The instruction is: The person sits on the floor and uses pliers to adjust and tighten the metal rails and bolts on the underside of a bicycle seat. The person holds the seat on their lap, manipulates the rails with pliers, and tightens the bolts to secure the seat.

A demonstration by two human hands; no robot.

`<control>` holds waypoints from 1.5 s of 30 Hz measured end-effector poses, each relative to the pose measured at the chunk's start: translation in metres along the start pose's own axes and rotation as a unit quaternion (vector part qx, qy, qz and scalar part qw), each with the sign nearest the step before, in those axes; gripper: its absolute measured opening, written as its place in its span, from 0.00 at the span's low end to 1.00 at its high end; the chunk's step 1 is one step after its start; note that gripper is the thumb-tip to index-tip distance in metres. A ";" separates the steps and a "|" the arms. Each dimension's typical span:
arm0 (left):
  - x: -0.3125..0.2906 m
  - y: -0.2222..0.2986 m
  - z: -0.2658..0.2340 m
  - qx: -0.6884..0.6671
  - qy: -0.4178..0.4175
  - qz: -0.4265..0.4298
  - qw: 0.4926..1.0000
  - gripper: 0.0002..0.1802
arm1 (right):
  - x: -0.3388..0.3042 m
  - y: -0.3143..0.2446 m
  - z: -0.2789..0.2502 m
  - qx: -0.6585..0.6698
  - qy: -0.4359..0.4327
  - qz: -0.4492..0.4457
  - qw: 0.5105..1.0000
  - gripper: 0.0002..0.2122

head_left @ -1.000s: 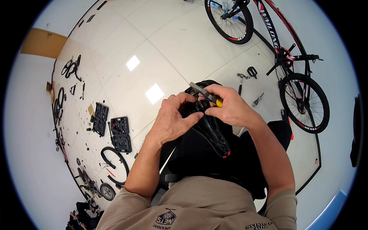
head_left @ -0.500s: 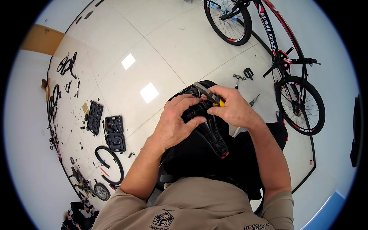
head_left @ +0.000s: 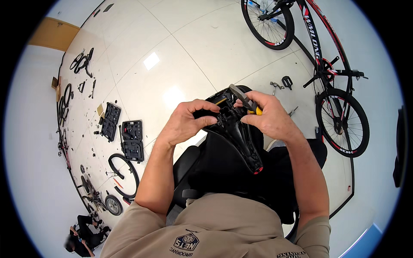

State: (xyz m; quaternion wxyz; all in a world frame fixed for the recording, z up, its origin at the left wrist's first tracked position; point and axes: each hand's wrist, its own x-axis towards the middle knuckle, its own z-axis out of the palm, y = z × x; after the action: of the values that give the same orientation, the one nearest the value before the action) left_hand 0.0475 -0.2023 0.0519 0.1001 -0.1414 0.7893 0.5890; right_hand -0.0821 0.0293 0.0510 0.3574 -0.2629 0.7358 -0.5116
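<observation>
pale tiles (head_left: 189,51) spread below; right grip (head_left: 271,117) clamps pliers (head_left: 241,96), closure of left grip (head_left: 181,122) unclear

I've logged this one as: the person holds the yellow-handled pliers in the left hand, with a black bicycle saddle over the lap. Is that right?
Not quite: the head view shows the yellow-handled pliers in the right hand, not the left. The black bicycle saddle is over the lap, as you logged.
</observation>
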 end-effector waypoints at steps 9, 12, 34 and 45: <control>0.004 -0.010 0.000 -0.132 -0.060 -0.003 0.989 0.24 | -0.002 -0.009 0.000 0.017 0.006 0.021 1.000 0.16; 0.005 -0.010 0.002 -0.122 -0.050 0.011 0.991 0.23 | -0.001 -0.008 0.000 0.020 0.006 0.021 1.000 0.17; 0.016 -0.020 0.002 -0.073 -0.060 0.035 0.995 0.16 | -0.002 0.000 -0.001 0.041 0.000 0.038 0.998 0.22; 0.013 -0.007 0.010 -0.033 -0.044 0.057 0.997 0.17 | -0.004 0.004 -0.004 0.060 0.002 0.043 0.997 0.22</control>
State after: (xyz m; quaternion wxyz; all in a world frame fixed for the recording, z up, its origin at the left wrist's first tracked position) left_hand 0.0376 -0.1964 0.0384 0.0963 -0.0733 0.7712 0.6250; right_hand -0.0827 0.0362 0.0491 0.3929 -0.2084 0.7147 -0.5399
